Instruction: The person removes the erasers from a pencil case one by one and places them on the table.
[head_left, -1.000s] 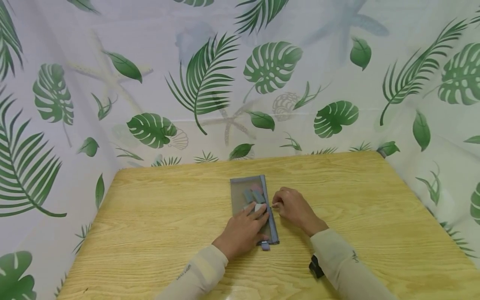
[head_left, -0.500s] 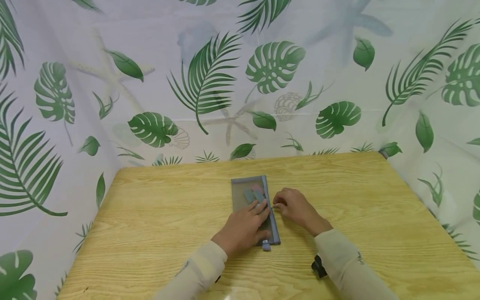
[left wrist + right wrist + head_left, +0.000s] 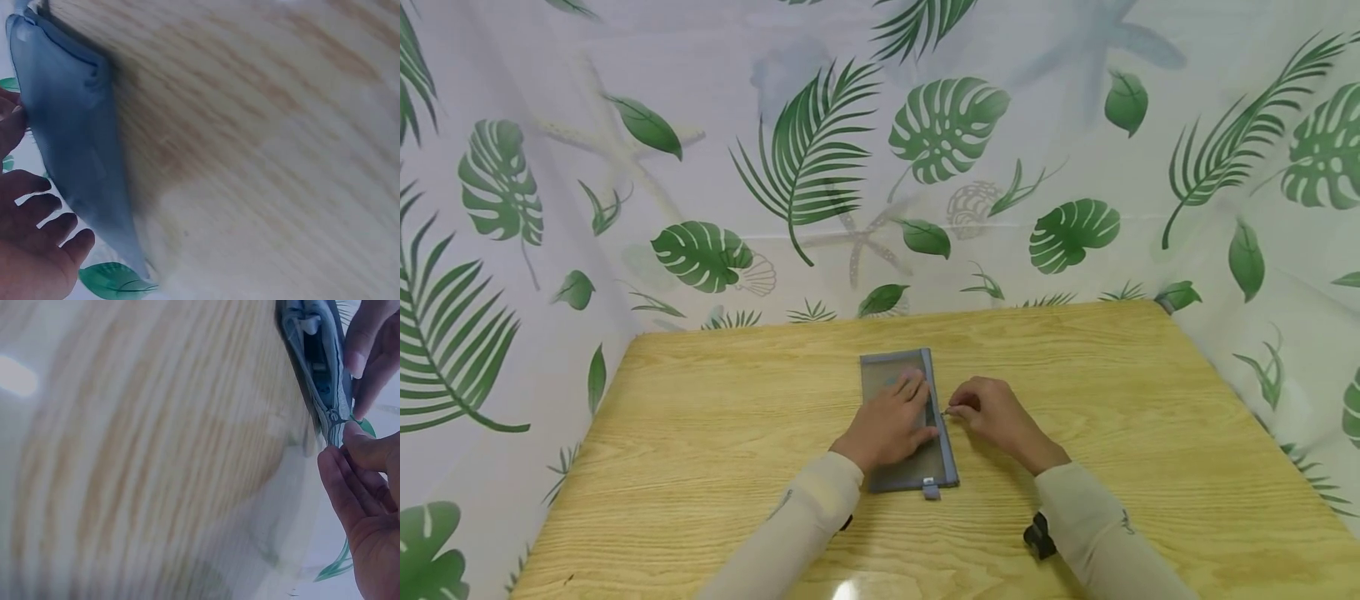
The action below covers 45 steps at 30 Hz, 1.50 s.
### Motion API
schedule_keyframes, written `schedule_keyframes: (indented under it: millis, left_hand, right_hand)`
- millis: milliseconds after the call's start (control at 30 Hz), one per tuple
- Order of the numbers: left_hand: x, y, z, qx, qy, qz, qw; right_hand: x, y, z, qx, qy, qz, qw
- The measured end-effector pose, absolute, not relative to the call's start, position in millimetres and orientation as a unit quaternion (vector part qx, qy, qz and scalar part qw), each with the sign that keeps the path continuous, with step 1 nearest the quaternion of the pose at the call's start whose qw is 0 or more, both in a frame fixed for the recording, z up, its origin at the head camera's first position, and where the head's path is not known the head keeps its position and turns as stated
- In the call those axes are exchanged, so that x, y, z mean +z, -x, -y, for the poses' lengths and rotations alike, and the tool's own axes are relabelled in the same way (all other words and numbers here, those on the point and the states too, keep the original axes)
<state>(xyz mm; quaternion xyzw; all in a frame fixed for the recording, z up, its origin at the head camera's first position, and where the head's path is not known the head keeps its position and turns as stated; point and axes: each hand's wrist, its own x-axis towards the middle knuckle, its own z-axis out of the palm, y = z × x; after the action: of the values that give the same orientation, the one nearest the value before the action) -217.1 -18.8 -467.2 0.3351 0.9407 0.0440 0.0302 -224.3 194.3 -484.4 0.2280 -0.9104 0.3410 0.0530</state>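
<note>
"Head view?"
"The pouch (image 3: pixel 917 467) lies between the table's (image 3: pixel 722 400) middle and far edge. The left hand (image 3: pixel 889 423) has moved farther up it, likely bracing it against the zip's pull."
"Left wrist?"
"Its fingers look loose, grasping nothing."
"Right wrist?"
"The right hand (image 3: pixel 378 506) pinches at the slider (image 3: pixel 335 417); the mouth gapes."

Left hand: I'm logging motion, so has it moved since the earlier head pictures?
Yes: the left hand has shifted forward, closer to the table's far edge.
</note>
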Motion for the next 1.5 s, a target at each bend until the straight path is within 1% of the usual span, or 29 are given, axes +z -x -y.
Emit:
schedule_keyframes:
  millis: [300, 400, 667, 1200, 1500]
  left_hand:
    - [-475.4, 223.1, 18.2, 0.083, -0.300, -0.945, 0.096]
    - [-477.0, 224.2, 17.3, 0.085, -0.294, -0.946, 0.110]
    - [-490.1, 232.3, 16.7, 0.083, -0.289, -0.944, 0.136]
    - [-481.8, 229.5, 17.0, 0.061, -0.302, -0.942, 0.131]
    - [-476.1, 226.7, 17.9, 0.049, -0.300, -0.944, 0.126]
  right_hand:
    - [-484.5, 223.0, -194.7, 0.363, -0.202, 0.909, 0.042]
    - [-484.7, 222.5, -194.6, 0.366, -0.195, 0.909, 0.043]
    - [-488.0, 223.7, -190.0, 0.371, -0.192, 0.906, 0.073]
    - [-488.7, 224.3, -178.7, 0.345, -0.147, 0.919, 0.123]
    - [-487.4, 226.8, -173.3, 0.342, -0.133, 0.922, 0.128]
